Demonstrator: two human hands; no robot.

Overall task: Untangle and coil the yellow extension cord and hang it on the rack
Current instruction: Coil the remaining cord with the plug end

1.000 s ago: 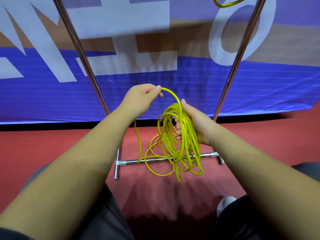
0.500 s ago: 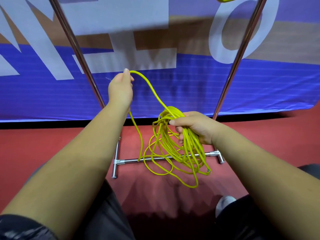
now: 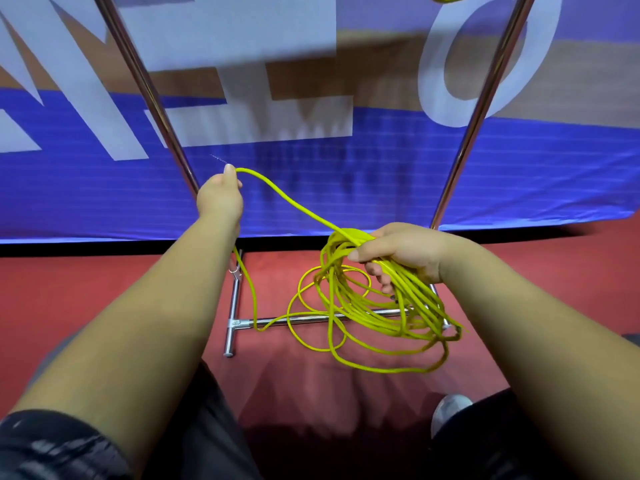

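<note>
Before rack (image 3: 479, 109): your right hand (image 3: 403, 252) clamps yellow extension cord (image 3: 374, 317) loops, left hand (image 3: 220, 199) pinches free strand; hard pull may knot dangling loops.

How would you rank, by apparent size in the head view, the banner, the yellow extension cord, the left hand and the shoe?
banner
yellow extension cord
left hand
shoe, only partly visible

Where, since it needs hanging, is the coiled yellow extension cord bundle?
Head view, right of centre: the yellow cord bundle hangs from the right hand, over the chrome rack's base bar.
</note>
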